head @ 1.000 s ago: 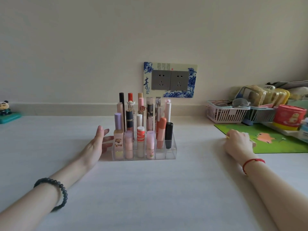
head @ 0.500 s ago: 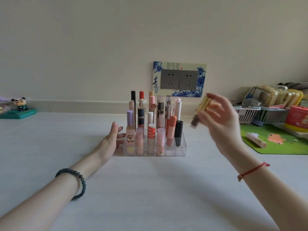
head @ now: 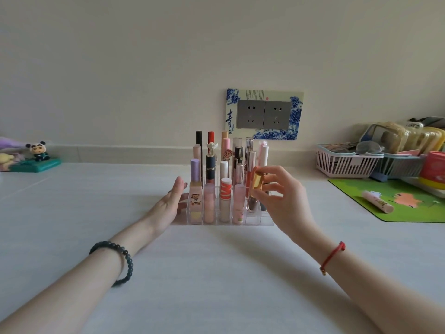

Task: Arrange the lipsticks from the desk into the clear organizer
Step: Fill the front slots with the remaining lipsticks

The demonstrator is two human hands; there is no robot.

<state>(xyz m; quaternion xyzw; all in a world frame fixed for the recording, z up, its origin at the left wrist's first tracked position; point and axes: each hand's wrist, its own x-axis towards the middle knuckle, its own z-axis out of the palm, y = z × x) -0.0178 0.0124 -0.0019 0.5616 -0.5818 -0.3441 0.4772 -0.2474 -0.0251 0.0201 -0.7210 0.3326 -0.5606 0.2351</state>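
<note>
A clear organizer (head: pixel 255 219) stands mid-desk, holding several upright lipsticks and glosses. My right hand (head: pixel 285 198) pinches a gold-capped lipstick (head: pixel 255 190) by its cap; the dark lower end sits inside a front-row slot near the organizer's right end. My left hand (head: pixel 172 203) rests flat against the organizer's left side, fingers straight. One more pale lipstick tube (head: pixel 376 201) lies on its side on the green mat (head: pixel 414 210) to the right.
Pink and blue baskets (head: pixel 346 165) with pouches and a red tin (head: pixel 433 168) crowd the right back corner. A panda figurine (head: pixel 38 151) on a teal base sits far left. A wall socket plate (head: pixel 265 114) is behind the organizer.
My right hand picked a gold-capped lipstick off the green mat, carried it left and lowered it into a front slot of the organizer. The left hand stayed against the organizer's side.
</note>
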